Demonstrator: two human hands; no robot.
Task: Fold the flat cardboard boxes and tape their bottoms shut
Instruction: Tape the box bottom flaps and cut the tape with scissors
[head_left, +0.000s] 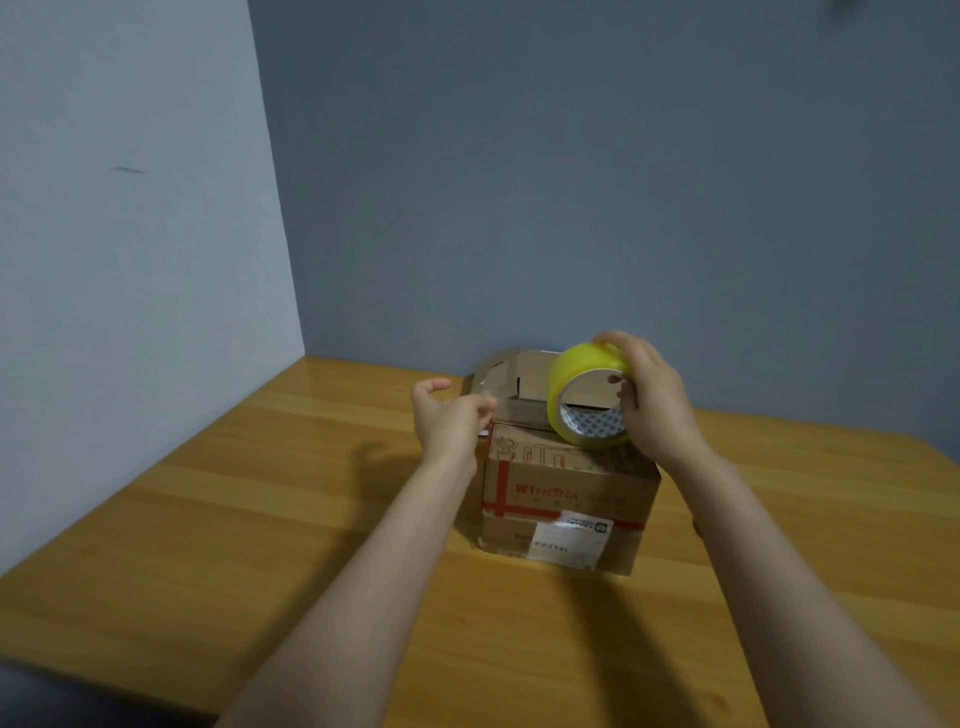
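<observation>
Yellow tape roll (570, 375) gripped by right hand (658, 406) over cardboard box (563, 480).
"WINONA" is printed in red; the grip of the left hand (449, 422) cannot be told.

- We see a wooden table (249, 519) pushed into a corner of the room.
- A brown box with red lines (561, 493) sits on it, under our right hand (657, 400) and just right of our left hand (449, 415).
- A second brown box (524, 387) sits on the table past both hands, right behind the first one.
</observation>
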